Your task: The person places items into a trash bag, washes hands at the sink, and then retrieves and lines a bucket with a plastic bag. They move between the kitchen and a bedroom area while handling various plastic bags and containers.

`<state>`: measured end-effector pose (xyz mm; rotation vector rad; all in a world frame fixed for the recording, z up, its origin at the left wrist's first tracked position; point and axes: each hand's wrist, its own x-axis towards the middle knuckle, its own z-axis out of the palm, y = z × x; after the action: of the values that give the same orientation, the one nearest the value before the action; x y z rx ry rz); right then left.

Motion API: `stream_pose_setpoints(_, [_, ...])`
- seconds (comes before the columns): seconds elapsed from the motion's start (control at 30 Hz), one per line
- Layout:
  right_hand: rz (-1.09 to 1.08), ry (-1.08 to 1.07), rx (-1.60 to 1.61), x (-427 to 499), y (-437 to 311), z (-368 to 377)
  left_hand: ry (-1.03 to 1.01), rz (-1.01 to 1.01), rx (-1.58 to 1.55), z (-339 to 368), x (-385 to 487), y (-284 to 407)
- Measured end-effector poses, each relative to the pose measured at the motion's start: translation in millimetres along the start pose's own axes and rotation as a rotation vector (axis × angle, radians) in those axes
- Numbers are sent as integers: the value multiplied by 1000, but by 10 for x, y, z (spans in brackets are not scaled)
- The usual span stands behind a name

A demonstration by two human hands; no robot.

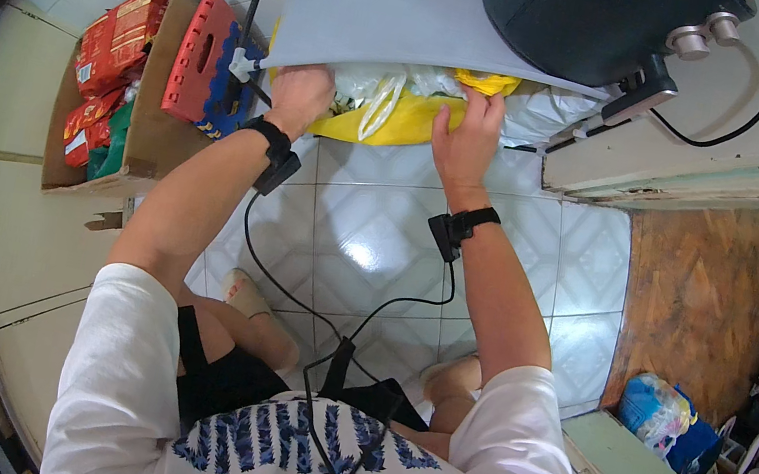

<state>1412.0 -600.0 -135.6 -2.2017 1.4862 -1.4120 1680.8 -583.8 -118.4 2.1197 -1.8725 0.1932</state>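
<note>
Both arms reach forward beneath a grey fabric shelf top [383,1] of a rack. My left hand [301,95] is at the rack's left end, by the yellow plastic bag [400,119]; its fingertips are hidden under the cloth edge and among the bags. My right hand [471,135] has its fingers at a crumpled yellow bag [487,82], and I cannot tell how firmly they hold it. Between the hands lie translucent white plastic bags [383,89] with loop handles. A silvery-white bag [545,118] sits to the right of my right hand.
A black appliance [577,21] with two knobs and a cable stands on the shelf top. At left are a cardboard box [159,149] of red packets [117,38] and a red folding stool [192,55]. A wall edge and doorway with wooden floor [697,293] lie right.
</note>
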Motion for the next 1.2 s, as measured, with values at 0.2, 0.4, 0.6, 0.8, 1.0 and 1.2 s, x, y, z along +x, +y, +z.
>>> stream_pose_setpoints(0.2, [65, 109, -151, -54, 232, -103, -31, 216, -62, -275, -246, 129])
stream_pose_setpoints(0.4, [259, 139, 112, -53, 276, -89, -10, 789, -281, -453, -366, 246])
stream_pose_setpoints(0.6, [217, 412, 89, 148, 214, -162, -161, 278, 98, -5, 82, 266])
stream_pose_setpoints(0.8, [504, 467, 702, 231, 152, -255, -219, 323, -78, -90, -14, 302])
stream_pose_setpoints(1.0, [307, 370, 326, 120, 107, -261, -12, 803, -324, -540, -176, 558])
stream_pose_setpoints(1.2, [308, 374, 502, 12, 104, -192, -55, 591, -257, -416, 26, 1257])
